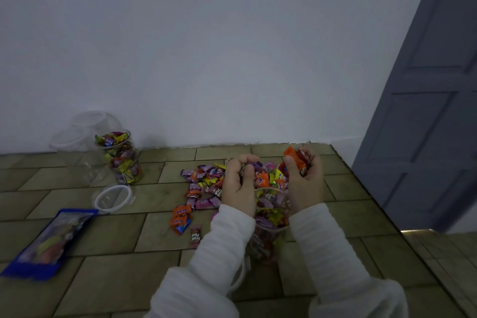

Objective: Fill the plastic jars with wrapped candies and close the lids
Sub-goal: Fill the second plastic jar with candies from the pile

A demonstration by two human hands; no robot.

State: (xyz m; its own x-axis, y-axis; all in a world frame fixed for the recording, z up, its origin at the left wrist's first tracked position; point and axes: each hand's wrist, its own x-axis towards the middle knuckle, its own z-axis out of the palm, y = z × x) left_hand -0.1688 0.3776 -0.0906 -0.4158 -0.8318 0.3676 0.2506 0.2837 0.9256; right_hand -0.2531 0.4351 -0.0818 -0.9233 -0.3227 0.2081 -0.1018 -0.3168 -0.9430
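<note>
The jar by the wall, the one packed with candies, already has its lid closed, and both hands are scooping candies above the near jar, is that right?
Not quite. In the head view the jar by the wall is full but open; a loose lid lies on the floor in front of it. The rest holds: left hand and right hand both hold candies above the near jar.

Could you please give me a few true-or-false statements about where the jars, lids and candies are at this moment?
1. Both hands hold wrapped candies above the near jar. True: left hand, right hand.
2. The far jar by the wall is empty. False: it is full of candies.
3. A loose lid lies on the floor before the far jar. True.
4. The blue packet lies right of the candy pile. False: it lies left.
5. The near jar is closed. False: it is open.
</note>
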